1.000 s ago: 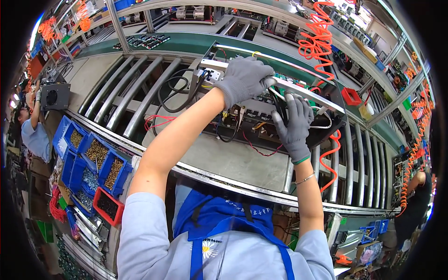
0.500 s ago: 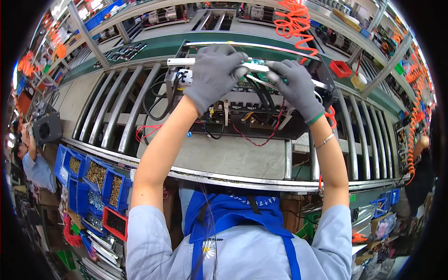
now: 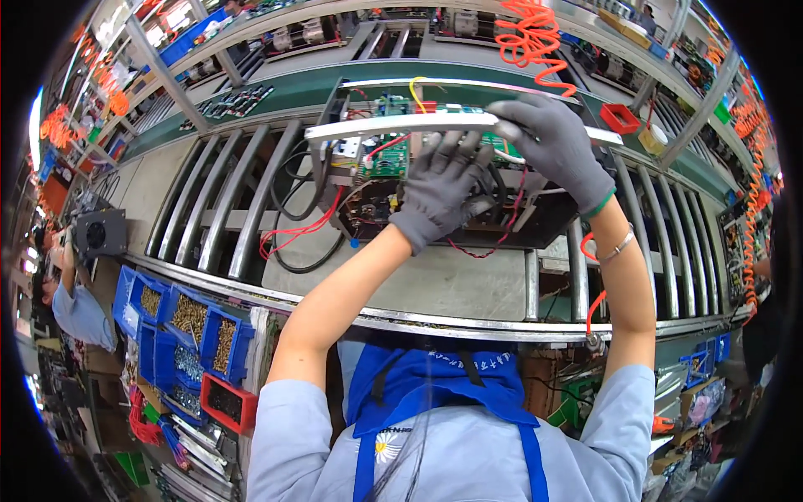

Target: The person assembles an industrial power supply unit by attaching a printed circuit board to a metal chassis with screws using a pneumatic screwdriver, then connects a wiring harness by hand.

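Observation:
A long silver metal bar [image 3: 376,128] lies across the front of an open electronic unit with a green circuit board [image 3: 386,161] inside. My right hand [image 3: 559,151], in a grey glove, pinches this bar right of its middle, thumb below and fingers above. In a matching glove, my left hand [image 3: 443,188] reaches in under the bar with fingers spread, palm down over the unit's front; what its fingertips touch is hidden. Red wires [image 3: 314,226] and black cables [image 3: 294,188] hang out at the unit's left side. A yellow wire [image 3: 416,92] arches up behind the bar.
Metal rollers [image 3: 226,197] flank the unit on the conveyor. Blue bins [image 3: 186,326] of screws and a red bin [image 3: 227,403] stand at lower left. Coiled orange air hoses [image 3: 529,42] hang above. At far left, another person [image 3: 79,314] works beside a black box [image 3: 102,233].
My left hand has let go of the bar and moved down under it, fingers now spread. The bar's left part has come nearer, uncovering more circuit board. My right hand keeps its hold.

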Tool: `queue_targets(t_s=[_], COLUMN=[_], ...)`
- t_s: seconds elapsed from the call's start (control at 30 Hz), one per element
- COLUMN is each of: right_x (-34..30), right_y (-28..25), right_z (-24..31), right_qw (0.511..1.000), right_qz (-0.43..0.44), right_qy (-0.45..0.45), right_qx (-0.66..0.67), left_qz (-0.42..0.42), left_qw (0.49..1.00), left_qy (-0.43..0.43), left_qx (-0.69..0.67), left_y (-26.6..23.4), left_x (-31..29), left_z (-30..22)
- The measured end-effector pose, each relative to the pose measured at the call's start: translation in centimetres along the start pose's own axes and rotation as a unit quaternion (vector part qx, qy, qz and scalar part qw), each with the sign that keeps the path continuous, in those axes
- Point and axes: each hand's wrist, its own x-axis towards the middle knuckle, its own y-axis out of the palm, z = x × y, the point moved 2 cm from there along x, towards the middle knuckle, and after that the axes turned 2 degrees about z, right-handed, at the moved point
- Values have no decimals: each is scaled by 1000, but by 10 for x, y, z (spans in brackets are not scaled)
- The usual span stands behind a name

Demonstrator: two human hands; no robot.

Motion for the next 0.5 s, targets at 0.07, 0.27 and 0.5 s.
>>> queue_targets(t_s=[0.07,0.27,0.5], right_x=[-9,-5,-20], right_y=[0,13,20], right_z=[-5,0,-16], right_qw=[999,995,997], right_qz=[16,57,36], right_qy=[36,76,66], right_qx=[-20,-15,-27], left_qz=[-21,-15,-21], left_qw=[1000,1000,998], left_qy=[11,11,29], left_qx=[-8,-8,-45], left_y=[8,10,9], left_x=[-2,-7,1], left_z=[1,5,-5])
